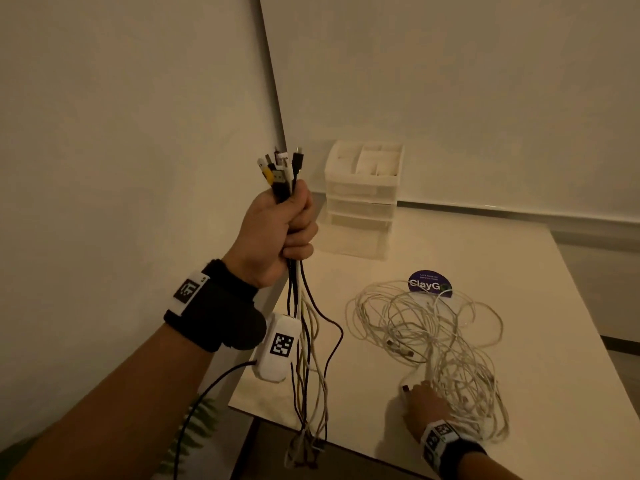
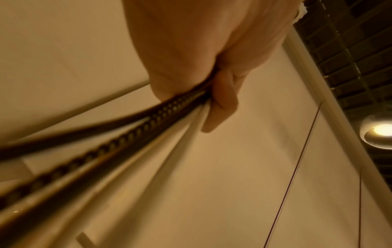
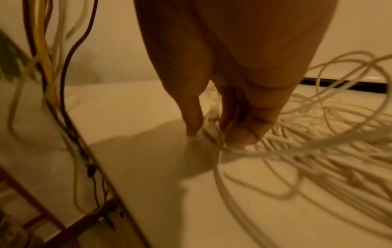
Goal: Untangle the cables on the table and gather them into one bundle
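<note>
My left hand (image 1: 294,223) is raised above the table's left corner and grips a bundle of black, white and yellow cables (image 1: 304,341). Their plugs (image 1: 277,168) stick up from the fist, and the long ends hang past the table edge. In the left wrist view the fingers (image 2: 220,100) curl round the cables (image 2: 148,117). A tangle of white cables (image 1: 433,341) lies on the white table (image 1: 519,265). My right hand (image 1: 412,393) is down at its near edge. In the right wrist view its thumb and fingers (image 3: 239,134) pinch a white cable (image 3: 212,115) on the tabletop.
A white drawer organiser (image 1: 363,202) stands at the table's back left against the wall. A round blue ClayGo sticker (image 1: 429,284) lies behind the tangle. The table's front edge (image 1: 346,445) runs close to my right wrist. Green leaves (image 1: 197,424) show below left.
</note>
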